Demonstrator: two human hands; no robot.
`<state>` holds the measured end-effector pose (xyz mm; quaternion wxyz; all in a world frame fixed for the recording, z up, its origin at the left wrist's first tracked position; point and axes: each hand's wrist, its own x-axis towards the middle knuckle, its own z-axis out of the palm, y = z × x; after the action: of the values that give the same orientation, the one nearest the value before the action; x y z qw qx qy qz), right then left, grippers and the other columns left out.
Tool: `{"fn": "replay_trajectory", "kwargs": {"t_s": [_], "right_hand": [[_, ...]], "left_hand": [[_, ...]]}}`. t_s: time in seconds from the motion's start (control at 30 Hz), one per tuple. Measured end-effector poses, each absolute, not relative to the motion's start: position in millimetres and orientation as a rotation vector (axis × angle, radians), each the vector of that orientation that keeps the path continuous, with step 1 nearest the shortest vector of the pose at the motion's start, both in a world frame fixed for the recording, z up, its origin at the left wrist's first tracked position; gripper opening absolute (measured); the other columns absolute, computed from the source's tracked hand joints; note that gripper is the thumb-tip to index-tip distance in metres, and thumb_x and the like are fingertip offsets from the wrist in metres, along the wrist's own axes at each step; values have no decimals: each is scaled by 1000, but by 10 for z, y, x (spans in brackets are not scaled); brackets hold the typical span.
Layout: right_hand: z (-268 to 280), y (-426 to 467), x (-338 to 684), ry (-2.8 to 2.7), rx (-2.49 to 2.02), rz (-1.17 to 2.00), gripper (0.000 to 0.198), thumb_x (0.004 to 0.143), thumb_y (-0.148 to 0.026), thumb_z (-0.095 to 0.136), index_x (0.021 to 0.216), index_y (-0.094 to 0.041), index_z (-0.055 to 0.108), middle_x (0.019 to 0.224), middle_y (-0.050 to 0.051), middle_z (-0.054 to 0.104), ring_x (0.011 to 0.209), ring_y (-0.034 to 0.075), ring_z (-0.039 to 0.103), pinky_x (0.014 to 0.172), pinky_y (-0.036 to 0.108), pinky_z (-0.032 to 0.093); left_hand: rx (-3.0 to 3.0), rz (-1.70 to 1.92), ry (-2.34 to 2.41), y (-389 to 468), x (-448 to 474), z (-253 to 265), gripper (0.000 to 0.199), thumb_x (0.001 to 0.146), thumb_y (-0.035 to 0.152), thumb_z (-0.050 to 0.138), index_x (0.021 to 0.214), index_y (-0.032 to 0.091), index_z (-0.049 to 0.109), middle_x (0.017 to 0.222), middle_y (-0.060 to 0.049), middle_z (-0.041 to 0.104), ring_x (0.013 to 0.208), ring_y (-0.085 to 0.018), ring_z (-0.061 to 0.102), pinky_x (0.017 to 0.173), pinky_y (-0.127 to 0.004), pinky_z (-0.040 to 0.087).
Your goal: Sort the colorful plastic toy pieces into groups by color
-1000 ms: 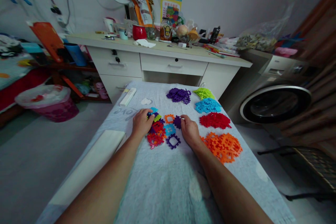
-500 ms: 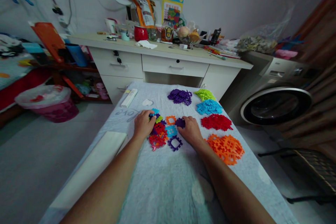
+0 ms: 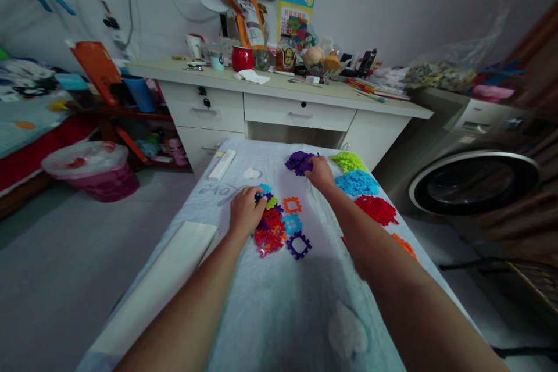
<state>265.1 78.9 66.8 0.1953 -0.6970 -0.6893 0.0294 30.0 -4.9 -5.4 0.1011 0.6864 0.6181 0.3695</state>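
Note:
My left hand [image 3: 247, 209] lies at the left edge of a mixed heap of toothed, interlocking plastic pieces [image 3: 272, 220] in red, purple, blue and green. Its thumb and fingers are curled at the heap's top, around some pieces there. Farther up the table, my right hand [image 3: 321, 173] touches the right side of the purple pile [image 3: 299, 163], its fingers closed at a purple piece that they partly hide. Between the hands lie an orange square frame [image 3: 292, 204], a blue square piece [image 3: 292, 223] and a purple square frame [image 3: 299, 245].
Sorted piles of green [image 3: 349, 161], blue [image 3: 360, 182], red [image 3: 376, 210] and orange pieces [image 3: 405, 246] line the table's right side, the orange mostly behind my forearm. A white box [image 3: 222, 165] and a long white block [image 3: 174, 267] lie left. Beyond stands a cluttered desk [image 3: 279, 84].
My right hand has moved away from me to the purple pile, and the purple piece beside the orange frame has gone with it. My left hand stays at the mixed heap. The view has shifted slightly.

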Motion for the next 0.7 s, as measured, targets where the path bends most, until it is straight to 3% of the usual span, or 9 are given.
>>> {"fn": "replay_trajectory", "kwargs": {"t_s": [0.4,0.6,0.7], "right_hand": [[552,1302,2592,-1699,-1918,125,27,76,-9,60,103,-12,64,110,13,60,96,21,60,95,33,44],[557,1073,2560,-1671,-1795,95,28,77,-8,57,104,-12,66,113,14,63,108,23,58,100,33,42],[586,799,2532,-1790,-1723,206,26,79,-11,58,103,-13,68,107,11,68,101,22,62,93,32,46]], "left_hand": [[2013,1075,1840,-42,296,-69,20,86,29,56,103,23,66,108,-5,67,106,-25,61,94,-39,43],[2019,1084,1830,-35,290,-86,19,87,29,57,102,24,66,108,-4,68,105,-24,61,94,-39,44],[2034,1099,1823,-32,287,-88,19,86,28,57,102,23,66,107,-5,68,104,-24,61,93,-38,44]]}}
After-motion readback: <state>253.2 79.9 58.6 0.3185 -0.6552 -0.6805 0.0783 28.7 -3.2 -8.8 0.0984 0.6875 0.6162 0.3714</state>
